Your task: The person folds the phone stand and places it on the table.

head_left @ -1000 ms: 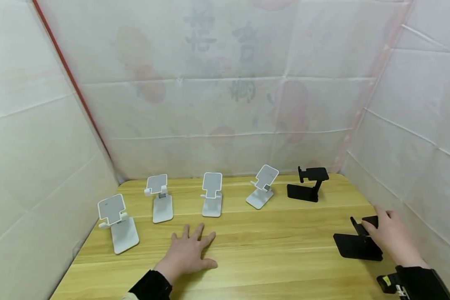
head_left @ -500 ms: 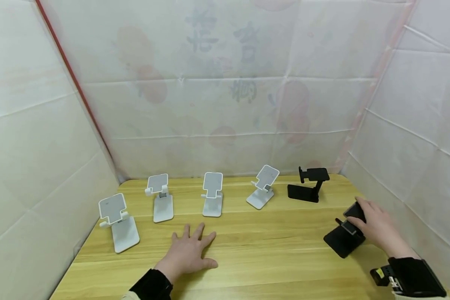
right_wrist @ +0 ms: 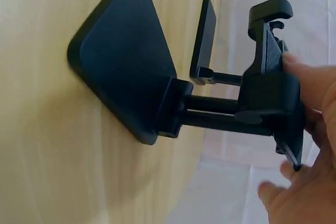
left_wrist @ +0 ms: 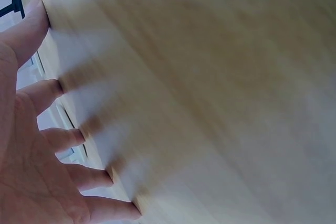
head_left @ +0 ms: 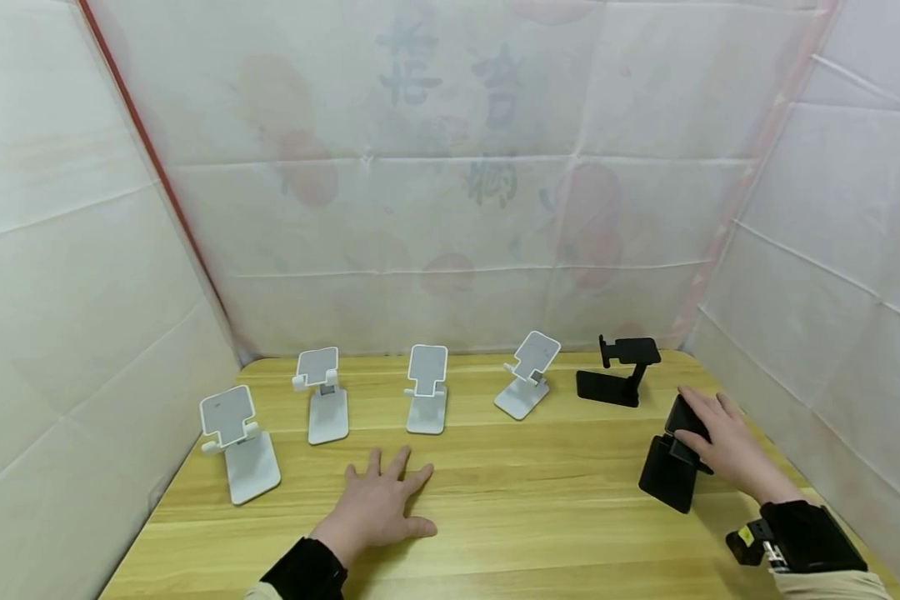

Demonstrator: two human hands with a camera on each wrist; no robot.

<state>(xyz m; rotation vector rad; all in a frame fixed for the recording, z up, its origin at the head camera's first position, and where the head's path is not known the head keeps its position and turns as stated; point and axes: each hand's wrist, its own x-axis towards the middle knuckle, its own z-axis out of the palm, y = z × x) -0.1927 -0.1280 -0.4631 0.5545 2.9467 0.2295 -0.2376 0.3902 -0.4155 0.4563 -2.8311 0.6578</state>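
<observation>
Five phone stands [head_left: 427,373] seemed done; the right hand [head_left: 727,446] pinched the near black stand [head_left: 669,475], apparently unfinished; the left hand [head_left: 378,504] rested spread on the surface [head_left: 525,508].

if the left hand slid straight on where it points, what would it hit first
Probably the third stand from the left, ahead of the left hand, though its fingers fan out.

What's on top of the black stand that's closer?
The right hand, gripping the top plate of the black stand. The part of the plate beneath the hand is covered.
</observation>
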